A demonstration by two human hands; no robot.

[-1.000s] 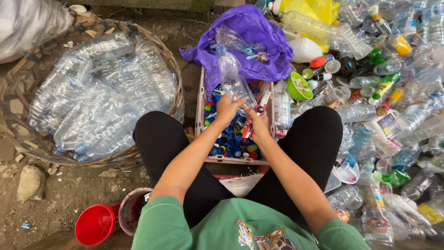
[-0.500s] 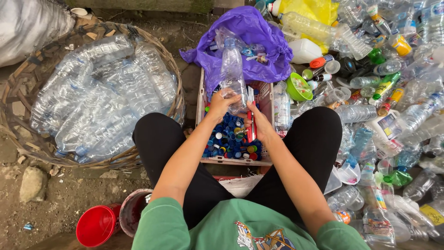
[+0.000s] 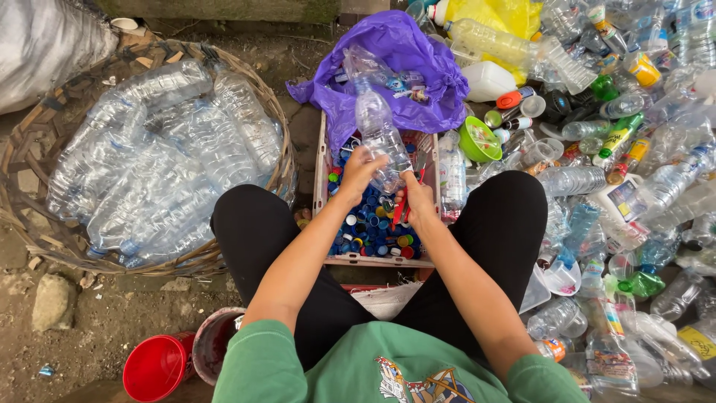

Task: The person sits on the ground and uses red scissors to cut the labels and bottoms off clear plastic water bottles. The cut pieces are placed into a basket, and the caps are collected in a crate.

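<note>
Two hands meet on one clear plastic bottle point(image 3: 378, 134) right over the crate of bottle caps point(image 3: 373, 224), and the whole picture turns on how that bottle sits: its long axis runs up and away from the person, tilted a little to the left, blue-capped neck pointing toward the purple plastic bag point(image 3: 406, 56), base down between the hands. The left hand point(image 3: 360, 170) has its fingers curled closed around the lower left of the bottle, a firm wrap. The right hand point(image 3: 418, 195) sits at the bottle's lower right, just below and beside the base, fingers closed on a red-handled tool point(image 3: 400, 209), seemingly a small cutter; whether those fingers also touch the bottle I cannot tell. So the left hand is the nearer one, carrying the bottle, which stands above and ahead of both sets of fingers. To the left, a wicker basket point(image 3: 287, 160) holds a heap of clear bottles; to the right, a loose pile of mixed bottles point(image 3: 634, 172) covers the ground. A red bucket point(image 3: 156, 367) sits near the person's left knee.
</note>
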